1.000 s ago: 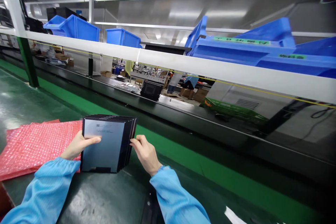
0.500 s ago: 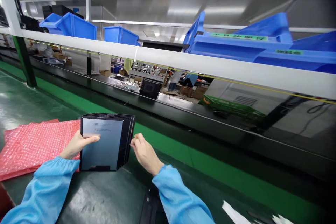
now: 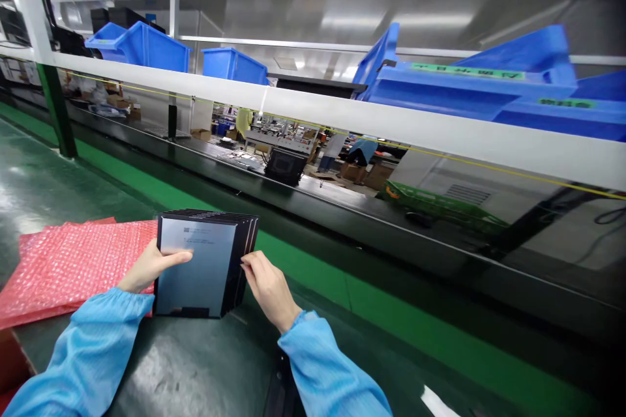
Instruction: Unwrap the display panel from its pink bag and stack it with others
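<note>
A stack of several thin dark panels stands upright on its edge on the dark green bench, the front one showing a grey face with a small label near its top. My left hand grips the stack's left side, thumb across the front panel. My right hand pinches the right edges of the panels with its fingertips. Both arms wear light blue sleeves.
Red bubble wrap lies flat to the left, behind the stack. A bright green strip and a black conveyor run diagonally beyond. A white rail carries blue bins above. A small black device sits on the conveyor.
The stack stays upright between both hands. My right fingertips have shifted slightly up along the panels' right edges; the view has drifted a little.
</note>
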Motion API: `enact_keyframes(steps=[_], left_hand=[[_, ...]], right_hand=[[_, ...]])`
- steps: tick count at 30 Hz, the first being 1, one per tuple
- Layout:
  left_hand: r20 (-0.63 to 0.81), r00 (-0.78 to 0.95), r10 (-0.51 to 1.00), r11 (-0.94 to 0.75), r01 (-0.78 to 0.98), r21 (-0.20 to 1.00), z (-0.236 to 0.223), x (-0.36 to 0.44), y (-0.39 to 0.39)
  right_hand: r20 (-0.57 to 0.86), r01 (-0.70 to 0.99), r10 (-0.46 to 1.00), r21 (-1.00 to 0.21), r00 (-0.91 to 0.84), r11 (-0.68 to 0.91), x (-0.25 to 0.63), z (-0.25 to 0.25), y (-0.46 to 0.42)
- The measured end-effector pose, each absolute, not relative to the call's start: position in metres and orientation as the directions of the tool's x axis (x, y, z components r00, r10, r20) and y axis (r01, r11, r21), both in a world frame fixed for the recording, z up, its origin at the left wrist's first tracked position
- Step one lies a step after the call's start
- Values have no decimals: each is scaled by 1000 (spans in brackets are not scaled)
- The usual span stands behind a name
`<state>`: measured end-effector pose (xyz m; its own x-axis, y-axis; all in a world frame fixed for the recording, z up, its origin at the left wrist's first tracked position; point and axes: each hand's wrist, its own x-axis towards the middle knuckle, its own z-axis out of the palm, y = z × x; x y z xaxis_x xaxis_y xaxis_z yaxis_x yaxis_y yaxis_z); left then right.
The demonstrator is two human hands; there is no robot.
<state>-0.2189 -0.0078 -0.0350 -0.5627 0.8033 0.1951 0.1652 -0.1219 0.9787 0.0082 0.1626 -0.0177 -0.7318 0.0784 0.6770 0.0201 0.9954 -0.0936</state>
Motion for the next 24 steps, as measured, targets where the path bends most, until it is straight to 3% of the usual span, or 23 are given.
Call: enact_keyframes(steps=[14,24], left_hand=[[195,-560,805,-137,145,980,-39,-223,-8],[195,-569,799,-141,139,980,-44,-225,-5]], right_hand=[[634,64,75,-40,-770,997,-3,-30,167],[585,-69,64,-201,-809,977,42,-17,152]])
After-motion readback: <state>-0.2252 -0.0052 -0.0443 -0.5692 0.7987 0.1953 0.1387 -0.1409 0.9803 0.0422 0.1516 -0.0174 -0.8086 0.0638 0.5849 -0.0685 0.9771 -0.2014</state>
